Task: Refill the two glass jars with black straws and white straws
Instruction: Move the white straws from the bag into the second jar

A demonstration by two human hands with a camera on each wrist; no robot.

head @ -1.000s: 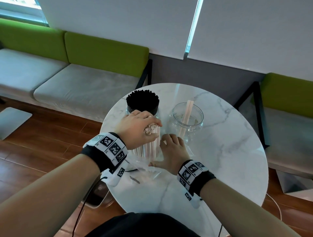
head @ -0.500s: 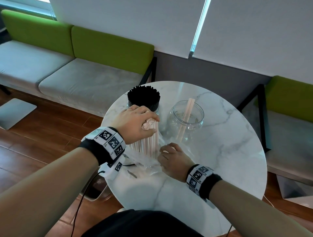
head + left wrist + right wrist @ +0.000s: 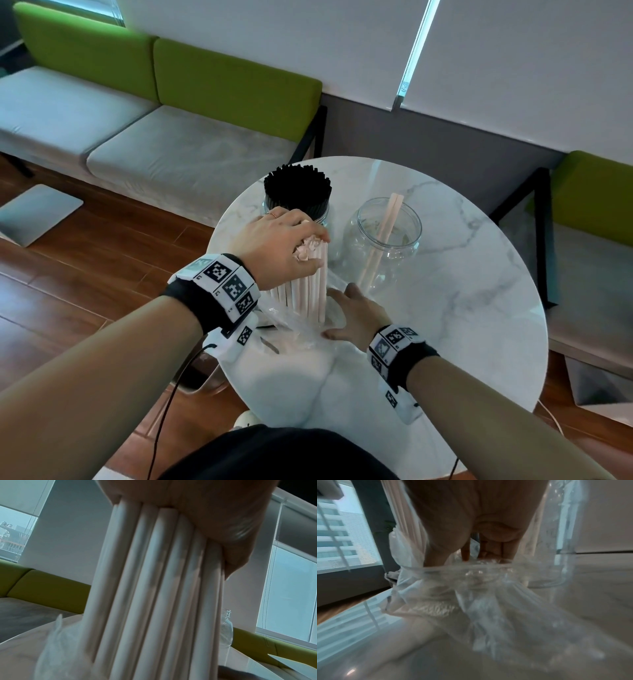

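Now, compared with half a second back, the right hand [image 3: 356, 317] has flattened: fingers straight, pressing the crumpled clear plastic wrapper [image 3: 298, 325] onto the marble tabletop [image 3: 462, 308], where before they were curled on it. Left hand [image 3: 284, 245] unchanged: fingers curled over the top ends of the white straw bundle [image 3: 305, 291], bundle upright, lower ends inside the wrapper.

Positions on the tabletop, clock-face from its centre: bundle and wrapper at roughly 8 o'clock; black-straw jar [image 3: 297, 198] at 11 o'clock, packed full; white-straw jar [image 3: 383, 246] near centre toward 12, holding only two straws leaning on its rim.

Judgement: wrapper pinned down so the bundle can be drawn up and out. Black half appears done; white half barely started. Next move probably a straight lift, then across to the near-empty jar. Risk: loose straws slipping from the grip.
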